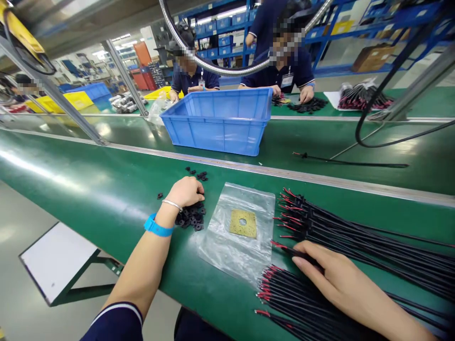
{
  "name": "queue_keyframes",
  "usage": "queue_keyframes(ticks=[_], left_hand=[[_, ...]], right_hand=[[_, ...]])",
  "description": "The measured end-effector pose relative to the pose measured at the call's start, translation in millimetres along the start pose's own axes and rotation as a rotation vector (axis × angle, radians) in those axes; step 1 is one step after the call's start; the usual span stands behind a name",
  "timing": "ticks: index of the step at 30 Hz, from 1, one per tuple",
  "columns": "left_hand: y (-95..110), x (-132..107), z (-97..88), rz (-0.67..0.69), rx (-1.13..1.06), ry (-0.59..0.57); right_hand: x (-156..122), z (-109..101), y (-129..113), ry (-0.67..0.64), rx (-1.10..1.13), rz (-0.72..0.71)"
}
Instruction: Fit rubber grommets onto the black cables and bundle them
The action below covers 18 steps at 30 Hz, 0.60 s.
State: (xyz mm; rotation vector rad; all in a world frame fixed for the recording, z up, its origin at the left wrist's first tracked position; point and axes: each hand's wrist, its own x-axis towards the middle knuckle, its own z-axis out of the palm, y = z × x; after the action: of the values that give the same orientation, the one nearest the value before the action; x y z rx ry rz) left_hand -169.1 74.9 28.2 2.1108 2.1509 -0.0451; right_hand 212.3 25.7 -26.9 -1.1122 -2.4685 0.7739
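My left hand, with a blue wristband and a bracelet, reaches down at a pile of small black square pieces with holes. Its fingers are curled together at the pile's upper edge, and what is between them is hidden. My right hand pinches a black cable with red wire ends pointing left. Behind it lies a bundle of black cables with black pieces near the red tips. Nearer to me is a second bundle of cables. Between my hands, a yellowish square pad with a round hole rests on a clear plastic bag.
A blue bin stands beyond the metal rail. To its right lies a single cable. Two people sit across the line, one handling black parts. A flexible metal hose hangs in front.
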Motion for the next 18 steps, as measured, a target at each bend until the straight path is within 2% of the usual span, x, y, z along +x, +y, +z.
queue_keyframes(ticks=[3, 7, 9, 11, 14, 16, 18], left_hand=[[5.8, 2.1, 4.5, 0.03, 0.006, -0.001], [8.8, -1.6, -2.2, 0.043, -0.01, 0.048], [17.6, -4.8, -5.5, 0.053, -0.156, 0.092], [34.6, -9.7, -4.8, 0.09, -0.49, 0.094], [68.6, -17.2, 5.5, 0.129, -0.971, -0.068], [88.6, -20.2, 15.6, 0.135, -1.09, -0.222], [101.7, -21.8, 25.0, 0.184, -1.131, -0.31]], right_hand=[[-3.2, -3.5, -1.1, 0.136, -0.034, -0.002], [-7.1, -9.2, -9.7, 0.267, -0.017, 0.007], [-7.9, -11.0, -13.1, 0.305, -0.001, 0.018], [-8.1, -11.3, -14.3, 0.327, 0.017, 0.015], [-7.6, -9.5, -13.5, 0.348, 0.049, 0.0], [-7.0, -8.5, -13.2, 0.363, 0.066, -0.009], [-6.8, -8.5, -14.1, 0.388, 0.076, -0.023]])
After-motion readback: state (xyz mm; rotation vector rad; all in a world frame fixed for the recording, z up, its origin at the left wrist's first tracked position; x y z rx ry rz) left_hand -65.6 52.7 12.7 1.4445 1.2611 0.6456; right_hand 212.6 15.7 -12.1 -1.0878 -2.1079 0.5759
